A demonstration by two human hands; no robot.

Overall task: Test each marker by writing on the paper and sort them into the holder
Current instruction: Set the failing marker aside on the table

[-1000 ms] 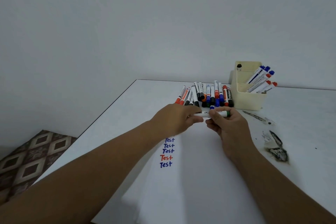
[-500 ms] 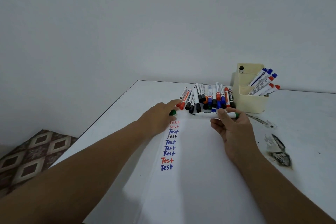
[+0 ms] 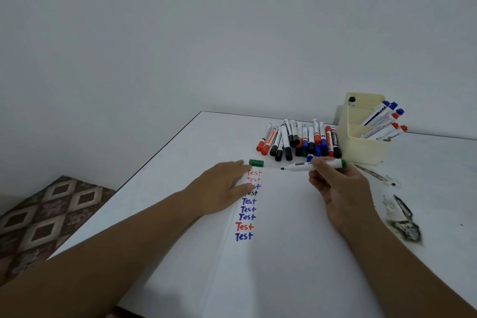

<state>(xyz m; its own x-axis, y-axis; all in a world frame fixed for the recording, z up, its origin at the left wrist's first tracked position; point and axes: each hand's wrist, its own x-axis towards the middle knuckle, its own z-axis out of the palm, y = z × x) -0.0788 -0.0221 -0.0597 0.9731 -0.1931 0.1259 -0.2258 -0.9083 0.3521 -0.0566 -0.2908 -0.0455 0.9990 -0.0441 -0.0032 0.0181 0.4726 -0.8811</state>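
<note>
My right hand (image 3: 338, 188) grips an uncapped green marker (image 3: 302, 166) held level, its dark tip pointing left above the white paper (image 3: 278, 253). The marker's green cap (image 3: 256, 162) lies on the table just beyond the fingertips of my left hand (image 3: 222, 188), which rests flat with fingers spread, covering part of a column of "Test" words (image 3: 246, 217) in red, blue and black. A pile of loose markers (image 3: 299, 141) lies behind. The cream holder (image 3: 364, 147) at the right holds several blue and red markers (image 3: 382, 121).
The white table's left edge (image 3: 154, 155) runs diagonally, with patterned floor (image 3: 44, 222) beyond it. Black scuff marks (image 3: 402, 222) and a smear (image 3: 374, 175) mark the tabletop right of my right hand. A plain wall rises behind.
My left hand pulled the green cap off the marker, carried it left and set it down on the table, then opened flat. My right hand kept hold of the marker.
</note>
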